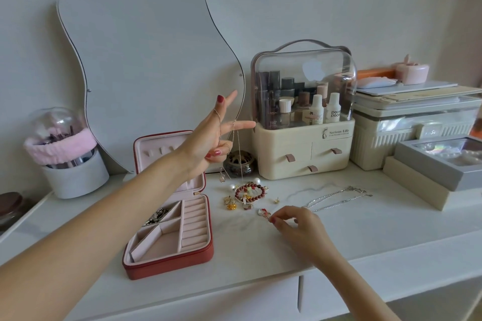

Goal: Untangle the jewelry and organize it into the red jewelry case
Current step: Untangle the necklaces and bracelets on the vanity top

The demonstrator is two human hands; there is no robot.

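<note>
The red jewelry case [167, 264] lies open at the table's front left, with dark pieces in its upper-left compartment [156, 215]. My left hand [208, 138] is raised above the case, two fingers stretched out and two lower fingers curled. A thin gold chain [236, 143] is looped over those fingers and hangs down to the tangled pile [247, 194] of a red bead bracelet, pearls and gold earrings. My right hand [294, 221] rests on the table and pinches a small clear-and-red charm [263, 212].
Silver chains [336, 198] lie to the right of the pile. Behind stand a small dark jar [238, 164], a cream cosmetics organizer [302, 154], a wavy mirror [146, 60] and a brush holder [73, 177]. Grey and cream boxes [430, 172] fill the right side.
</note>
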